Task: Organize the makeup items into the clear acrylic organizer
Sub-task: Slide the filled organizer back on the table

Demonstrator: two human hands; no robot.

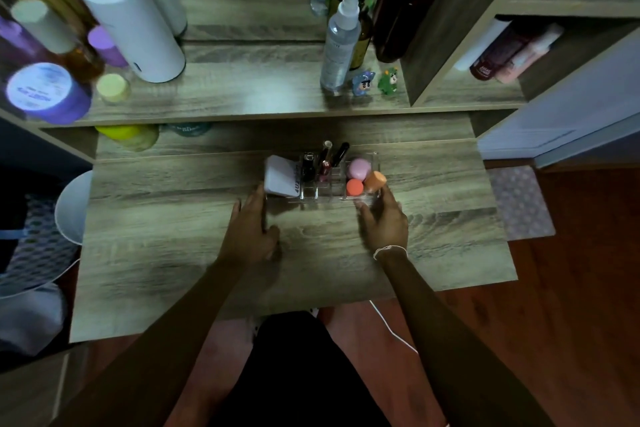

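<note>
Clear acrylic organizer (323,196) flanked by both hands on the wooden desk (173,253).
The left hand (251,236) was spread flat at its left end; the right hand (384,222) was laid open-fingered against its right corner, nothing gripped.

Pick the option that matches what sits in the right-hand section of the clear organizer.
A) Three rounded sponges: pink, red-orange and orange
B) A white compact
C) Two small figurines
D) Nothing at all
A: the pink sponge, red-orange sponge and orange sponge crowd the right end of the clear organizer, while the white compact stands at its left end.
</note>
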